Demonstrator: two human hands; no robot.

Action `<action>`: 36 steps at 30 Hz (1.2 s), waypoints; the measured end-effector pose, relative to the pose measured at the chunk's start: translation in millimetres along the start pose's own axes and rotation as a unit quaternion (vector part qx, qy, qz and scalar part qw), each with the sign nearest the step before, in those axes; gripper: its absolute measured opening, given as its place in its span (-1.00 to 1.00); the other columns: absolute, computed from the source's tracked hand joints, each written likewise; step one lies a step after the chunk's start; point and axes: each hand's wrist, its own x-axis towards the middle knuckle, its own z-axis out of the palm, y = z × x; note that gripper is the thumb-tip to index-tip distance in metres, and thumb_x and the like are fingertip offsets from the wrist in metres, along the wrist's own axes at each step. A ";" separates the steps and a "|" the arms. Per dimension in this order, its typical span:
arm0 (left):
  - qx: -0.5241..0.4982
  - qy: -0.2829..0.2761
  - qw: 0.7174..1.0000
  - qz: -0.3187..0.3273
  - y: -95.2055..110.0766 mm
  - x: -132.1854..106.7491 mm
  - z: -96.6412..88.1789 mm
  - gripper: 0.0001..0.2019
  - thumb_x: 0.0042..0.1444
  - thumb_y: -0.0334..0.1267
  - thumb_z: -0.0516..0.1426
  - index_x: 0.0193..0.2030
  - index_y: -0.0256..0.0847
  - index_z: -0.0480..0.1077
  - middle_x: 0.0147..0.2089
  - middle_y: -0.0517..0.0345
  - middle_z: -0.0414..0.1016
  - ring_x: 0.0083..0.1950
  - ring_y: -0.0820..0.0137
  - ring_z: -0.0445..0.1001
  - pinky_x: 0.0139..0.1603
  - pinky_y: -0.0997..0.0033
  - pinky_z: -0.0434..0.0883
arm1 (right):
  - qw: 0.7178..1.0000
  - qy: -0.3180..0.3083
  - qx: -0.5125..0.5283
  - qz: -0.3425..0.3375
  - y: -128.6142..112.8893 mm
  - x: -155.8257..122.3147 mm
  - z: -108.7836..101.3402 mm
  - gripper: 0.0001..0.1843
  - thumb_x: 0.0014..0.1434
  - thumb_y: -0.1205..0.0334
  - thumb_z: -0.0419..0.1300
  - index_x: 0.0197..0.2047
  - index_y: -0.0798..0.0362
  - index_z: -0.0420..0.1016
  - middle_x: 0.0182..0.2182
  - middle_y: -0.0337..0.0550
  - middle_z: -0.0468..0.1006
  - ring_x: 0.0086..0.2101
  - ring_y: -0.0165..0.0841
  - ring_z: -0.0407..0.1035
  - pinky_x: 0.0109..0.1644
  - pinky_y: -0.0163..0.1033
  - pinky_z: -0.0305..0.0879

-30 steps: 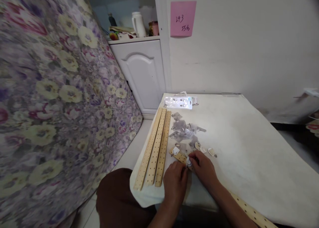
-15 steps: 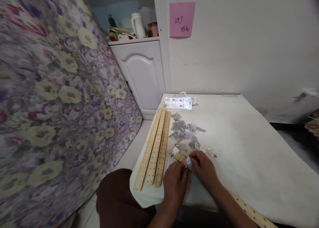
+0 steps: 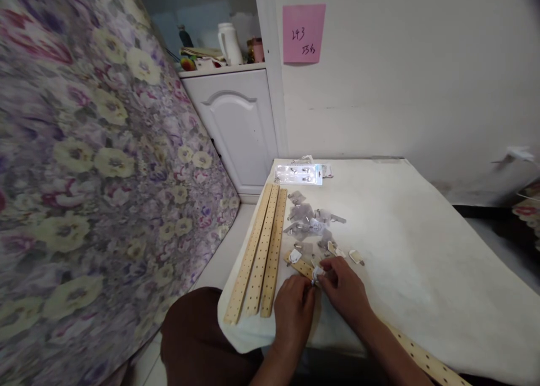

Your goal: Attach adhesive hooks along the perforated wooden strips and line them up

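Observation:
My right hand point(image 3: 343, 287) pinches a small white tag with a metal end point(image 3: 317, 272) between thumb and finger. That tag lies over a perforated wooden strip point(image 3: 300, 265), which runs beneath both hands. My left hand point(image 3: 294, 307) is closed with its fingertips at the tag's metal end; what they grip is hidden. Another white tag point(image 3: 295, 256) sits near the strip's far end. Just beyond my right hand lie some loose white pieces point(image 3: 356, 256) with metal ends.
Perforated wooden strips point(image 3: 262, 251) lie side by side at the table's left. Several clear plastic bags point(image 3: 301, 212) are scattered beyond my hands. A clear package of metal pieces point(image 3: 298, 174) lies at the back of the white-covered table point(image 3: 405, 234). A floral curtain point(image 3: 97, 194) hangs at left.
The view has shifted slightly. Under my right fingers the white tag has turned a little, and the fingertips now cover more of its right side. My left hand stays beside it.

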 end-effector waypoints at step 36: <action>0.038 0.009 0.999 0.028 1.0 1.0 1.4 -0.92 0.17 -0.33 0.04 -0.30 -0.13 0.35 -0.29 0.14 0.44 -0.22 0.30 0.39 -0.24 0.34 0.29 | 0.998 -0.016 -0.064 -0.016 -3.7 -3.2 0.8 -0.85 0.09 0.26 0.12 -0.22 -0.01 0.39 -0.25 -0.17 0.47 -0.18 -0.24 0.37 -0.12 -0.20 0.23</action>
